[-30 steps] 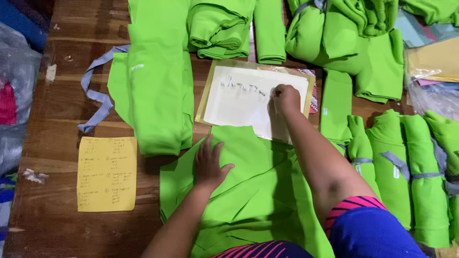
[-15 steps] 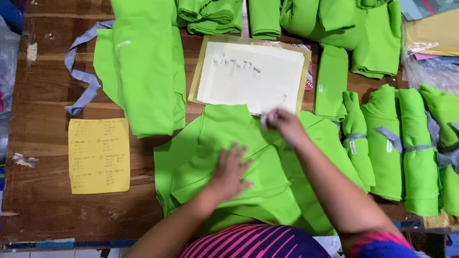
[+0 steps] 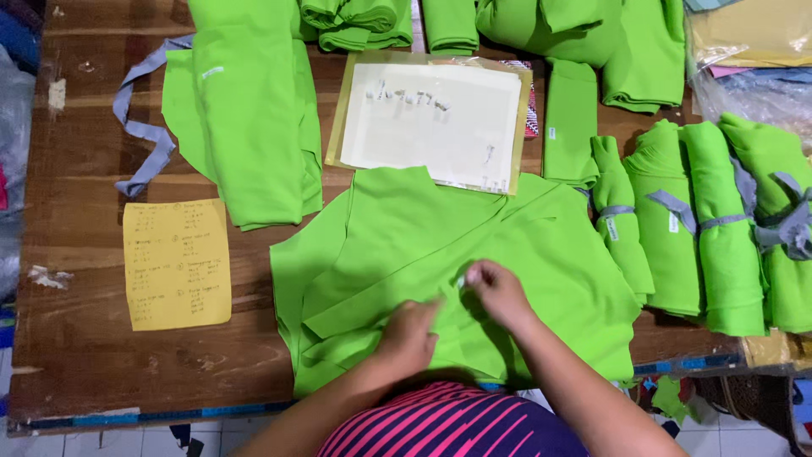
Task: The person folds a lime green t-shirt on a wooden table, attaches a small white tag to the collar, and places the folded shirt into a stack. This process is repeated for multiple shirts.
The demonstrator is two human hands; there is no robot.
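1. Green cut fabric pieces (image 3: 440,254) lie stacked flat on the near middle of the wooden table (image 3: 85,338), their lower edge reaching the table's front edge, just in front of the person's striped shirt (image 3: 448,427).
2. On this stack, the left hand (image 3: 410,330) rests palm down near its front, fingers held loosely together and pressing the cloth; it grips nothing that can be seen.
3. Just to its right, the right hand (image 3: 495,288) has its fingertips pinched shut on a small pale bit (image 3: 461,279) at the cloth's surface; what that bit is, is too small to tell. The two hands sit close together but do not touch.
4. Behind the stack, a white sheet of paper on a yellowish folder (image 3: 431,123) lies flat; the stack's far edge slightly overlaps the folder's near edge.
5. To the left, a yellow note sheet (image 3: 176,264) with handwritten lines lies on bare wood, apart from the stack.
6. Behind that sheet, a folded pile of green fabric (image 3: 245,110) stretches toward the far edge, with a grey cloth strip (image 3: 139,127) curling just beside its left side.
7. Along the right side, several green rolled bundles (image 3: 719,228) lie side by side, each tied round with a grey strip; the nearest one lies just beside the stack's right edge.
8. More folded green pieces (image 3: 575,34) crowd the far edge of the table, and clear plastic bags (image 3: 753,42) sit at the far right corner.
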